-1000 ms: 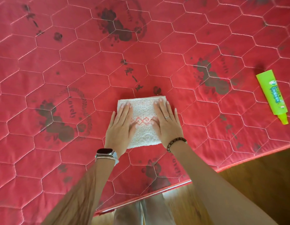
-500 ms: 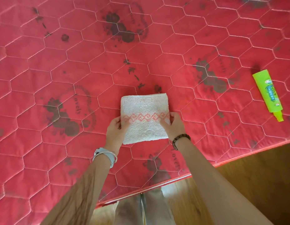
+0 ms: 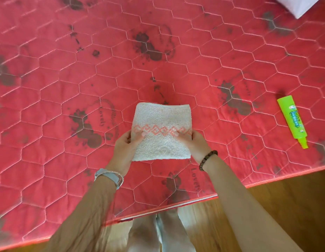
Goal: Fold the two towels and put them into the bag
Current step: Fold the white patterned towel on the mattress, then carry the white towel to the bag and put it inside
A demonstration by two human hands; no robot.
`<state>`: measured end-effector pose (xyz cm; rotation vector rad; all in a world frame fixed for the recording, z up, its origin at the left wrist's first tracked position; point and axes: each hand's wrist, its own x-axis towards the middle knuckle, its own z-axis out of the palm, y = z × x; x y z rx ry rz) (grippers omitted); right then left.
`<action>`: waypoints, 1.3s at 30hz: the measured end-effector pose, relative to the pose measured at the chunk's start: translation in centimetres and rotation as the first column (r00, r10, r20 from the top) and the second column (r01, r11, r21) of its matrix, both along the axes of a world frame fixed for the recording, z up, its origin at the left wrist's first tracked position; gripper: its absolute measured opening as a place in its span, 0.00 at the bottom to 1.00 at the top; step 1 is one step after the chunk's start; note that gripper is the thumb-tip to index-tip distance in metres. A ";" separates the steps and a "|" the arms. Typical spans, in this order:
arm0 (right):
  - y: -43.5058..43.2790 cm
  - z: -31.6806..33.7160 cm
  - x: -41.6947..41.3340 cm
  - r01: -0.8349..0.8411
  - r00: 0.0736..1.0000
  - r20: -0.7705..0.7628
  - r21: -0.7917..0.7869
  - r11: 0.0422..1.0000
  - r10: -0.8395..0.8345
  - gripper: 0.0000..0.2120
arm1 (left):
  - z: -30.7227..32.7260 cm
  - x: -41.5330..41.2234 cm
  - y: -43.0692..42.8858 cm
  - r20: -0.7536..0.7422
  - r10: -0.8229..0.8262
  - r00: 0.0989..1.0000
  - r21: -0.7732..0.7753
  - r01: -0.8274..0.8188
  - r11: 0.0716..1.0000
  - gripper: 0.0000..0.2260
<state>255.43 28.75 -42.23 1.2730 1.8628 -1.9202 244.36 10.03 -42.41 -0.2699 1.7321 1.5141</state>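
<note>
A folded white towel (image 3: 162,117) with a pink diamond band across it is held over the red quilted mattress (image 3: 67,70). My left hand (image 3: 124,149) grips its left edge, thumb on top. My right hand (image 3: 195,144) grips its right edge the same way. The towel is a compact square, several layers thick. At the top right corner a white object (image 3: 298,5) shows only in part; I cannot tell whether it is the bag or the other towel.
A bright green tube (image 3: 292,121) lies on the mattress at the right. The mattress edge runs diagonally along the bottom, with wooden floor (image 3: 285,215) beyond it at the lower right. My legs stand against the edge below the towel.
My hands went from pressing flat on the towel to gripping its two side edges. The towel now sits in both hands, and the view has shifted to show a white object at top right.
</note>
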 end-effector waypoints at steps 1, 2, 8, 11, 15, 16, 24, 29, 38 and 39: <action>-0.3 1.4 -0.2 -0.016 1.000 -0.012 -0.001 1.000 0.016 0.19 | 1.5 -0.1 -0.4 -0.006 0.004 1.000 0.009 -0.004 1.000 0.23; -0.6 3.0 -0.5 -0.027 0.999 -0.031 -0.006 1.000 0.027 0.17 | 3.0 -0.2 -0.9 -0.014 0.010 1.000 0.019 -0.010 1.000 0.24; -2.8 13.1 -1.8 -0.065 0.984 -0.167 -0.043 0.997 0.057 0.07 | 13.2 -0.6 -4.2 -0.076 0.031 0.997 0.083 -0.025 0.996 0.12; -4.2 18.1 -1.7 -0.088 0.972 -0.221 -0.041 0.995 0.076 0.07 | 18.4 -0.2 -5.9 -0.103 0.039 0.994 0.139 -0.024 0.990 0.16; -5.8 23.6 -1.2 -0.108 0.959 -0.262 -0.005 0.994 0.103 0.09 | 24.1 0.8 -7.8 -0.135 0.090 0.987 0.201 -0.062 0.978 0.32; -6.1 24.9 -1.0 -0.112 0.957 -0.268 0.016 0.994 0.112 0.10 | 25.3 1.1 -8.1 -0.138 0.105 0.985 0.219 -0.073 0.973 0.33; -9.5 34.3 -0.1 -0.157 0.930 -0.329 0.039 0.987 0.161 0.07 | 33.4 3.8 -11.0 -0.149 0.209 0.967 0.314 -0.154 0.937 0.22; -12.2 37.8 -0.1 -0.234 0.911 -0.338 0.048 0.971 0.237 0.16 | 36.8 4.9 -14.2 -0.187 0.258 0.948 0.334 -0.186 0.924 0.16; -20.1 41.0 -1.5 -0.427 0.840 -0.287 0.174 0.887 0.461 0.12 | 39.7 7.2 -23.0 -0.178 0.434 0.883 0.301 -0.371 0.878 0.17; -21.3 41.5 -1.5 -0.449 0.826 -0.276 0.204 0.870 0.491 0.15 | 39.9 7.5 -24.2 -0.175 0.457 0.872 0.303 -0.394 0.868 0.17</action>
